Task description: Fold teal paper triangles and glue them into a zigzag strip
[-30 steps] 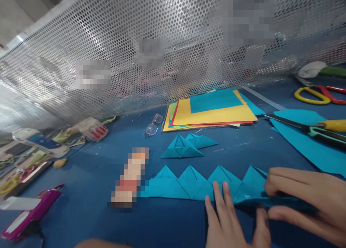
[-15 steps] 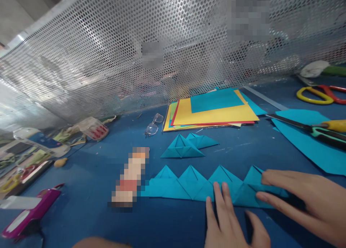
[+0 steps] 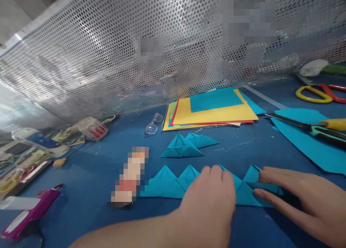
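A row of folded blue paper triangles (image 3: 164, 186) joined in a strip lies on the blue table. My left hand (image 3: 211, 201) is closed over the middle of the row, fingers curled and pressed on the paper, their tips hidden behind the knuckles. At the row's right end my right hand (image 3: 305, 194) grips the last folded piece between thumb and fingers. Behind the row sit two loose blue folded paper pieces (image 3: 180, 147), one partly behind the other. Just left of the strip lies a flat object with a blurred-out face (image 3: 132, 176).
Coloured paper sheets (image 3: 216, 116) and eyeglasses (image 3: 153, 124) lie at the back. On the right are cut blue paper (image 3: 310, 143), an open pair of scissors (image 3: 294, 122) and yellow-red handles (image 3: 315, 94). A purple glue gun (image 3: 35, 212) lies left; a perforated metal panel (image 3: 108, 60) rises behind.
My left hand has swung from fingers extended along the row's lower edge to closed over its middle, its forearm now in view. My right hand has shifted slightly left at the end.
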